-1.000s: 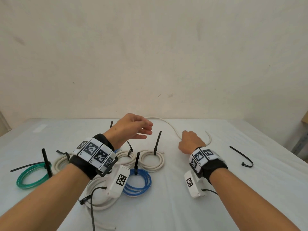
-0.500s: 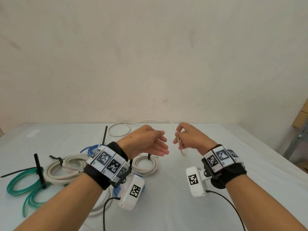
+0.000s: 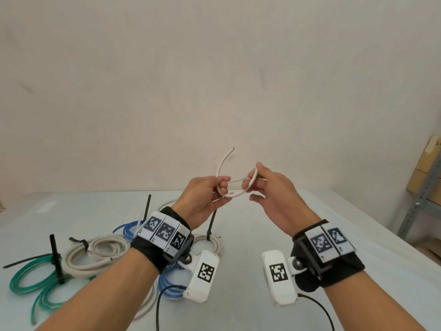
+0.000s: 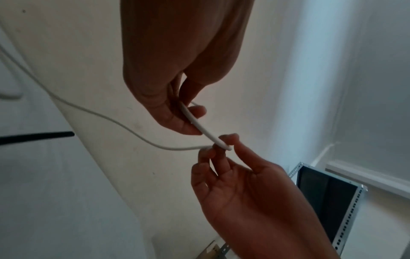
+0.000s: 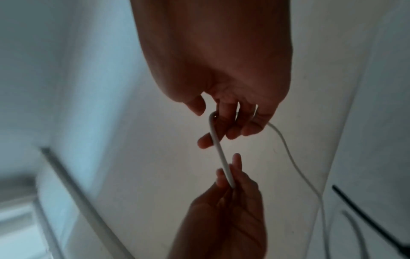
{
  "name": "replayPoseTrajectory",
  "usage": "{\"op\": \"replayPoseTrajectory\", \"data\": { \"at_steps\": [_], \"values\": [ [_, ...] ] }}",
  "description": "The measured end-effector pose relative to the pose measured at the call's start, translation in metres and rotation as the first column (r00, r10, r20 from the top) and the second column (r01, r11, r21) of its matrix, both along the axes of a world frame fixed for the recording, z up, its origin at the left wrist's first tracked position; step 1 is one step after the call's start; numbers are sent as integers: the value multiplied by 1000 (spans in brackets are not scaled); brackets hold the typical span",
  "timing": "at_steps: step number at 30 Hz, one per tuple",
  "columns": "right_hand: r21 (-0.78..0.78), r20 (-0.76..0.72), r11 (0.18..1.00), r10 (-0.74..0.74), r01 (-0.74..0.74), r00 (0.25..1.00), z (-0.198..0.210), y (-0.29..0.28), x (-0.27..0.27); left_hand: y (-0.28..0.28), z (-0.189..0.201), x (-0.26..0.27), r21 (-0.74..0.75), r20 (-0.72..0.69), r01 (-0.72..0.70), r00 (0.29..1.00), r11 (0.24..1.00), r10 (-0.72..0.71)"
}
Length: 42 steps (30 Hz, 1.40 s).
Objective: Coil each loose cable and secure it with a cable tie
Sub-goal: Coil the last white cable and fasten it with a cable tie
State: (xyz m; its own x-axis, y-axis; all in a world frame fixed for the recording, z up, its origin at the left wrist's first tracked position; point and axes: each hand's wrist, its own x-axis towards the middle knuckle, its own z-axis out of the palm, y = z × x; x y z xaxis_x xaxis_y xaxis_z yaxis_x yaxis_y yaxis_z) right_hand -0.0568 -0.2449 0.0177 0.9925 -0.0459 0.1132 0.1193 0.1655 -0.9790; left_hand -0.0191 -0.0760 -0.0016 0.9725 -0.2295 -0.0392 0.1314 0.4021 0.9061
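Observation:
A thin white cable [image 3: 235, 194] is held up in the air above the table, bent into one small loop between my hands. My left hand [image 3: 216, 187] pinches one side of the loop and my right hand [image 3: 256, 185] pinches the other. The cable's free end [image 3: 232, 149] sticks up above the left hand. In the left wrist view the left hand [image 4: 186, 119] grips the cable [image 4: 199, 126] and the right hand [image 4: 221, 149] meets it from below. In the right wrist view the right hand [image 5: 221, 126] and left hand [image 5: 228, 177] hold the same strand [image 5: 219, 154].
Tied coils lie on the white table [image 3: 310, 235] at the left: a green coil [image 3: 26, 280], a beige coil [image 3: 95, 254], a blue coil [image 3: 126, 229] and a white coil [image 3: 214, 244], each with a black cable tie [image 3: 55, 254]. A metal shelf [image 3: 415, 206] stands at the right.
Both hands have risen from the table and come together. The right hand brought the white cable up, the left hand took hold of it, and a loop has formed between them.

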Motion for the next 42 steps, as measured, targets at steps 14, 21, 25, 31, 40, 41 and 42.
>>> {"op": "replayPoseTrajectory", "data": {
  "at_steps": [14,21,25,31,40,41,42],
  "values": [
    [-266,83,959,-83,103,993,8,3,2,20,25,-6,317,456,-222,888,922,57],
    [-634,202,766,30,107,979,17,15,-7,10,26,4,472,851,-683,518,558,-84],
    [-712,283,670,-4,213,959,26,16,-13,14,34,4,584,770,-507,594,634,-234],
    [-601,470,672,-141,433,871,27,12,-12,12,50,6,635,752,-525,587,567,-299],
    [-697,703,89,-114,712,702,23,9,-12,17,70,-1,588,800,-694,425,415,-423],
    [-662,744,27,-95,749,661,22,9,-10,18,71,-2,580,803,-702,408,413,-435],
    [-615,787,-20,-80,788,612,21,9,-8,19,72,-1,572,808,-707,397,416,-436]
  ]
}}
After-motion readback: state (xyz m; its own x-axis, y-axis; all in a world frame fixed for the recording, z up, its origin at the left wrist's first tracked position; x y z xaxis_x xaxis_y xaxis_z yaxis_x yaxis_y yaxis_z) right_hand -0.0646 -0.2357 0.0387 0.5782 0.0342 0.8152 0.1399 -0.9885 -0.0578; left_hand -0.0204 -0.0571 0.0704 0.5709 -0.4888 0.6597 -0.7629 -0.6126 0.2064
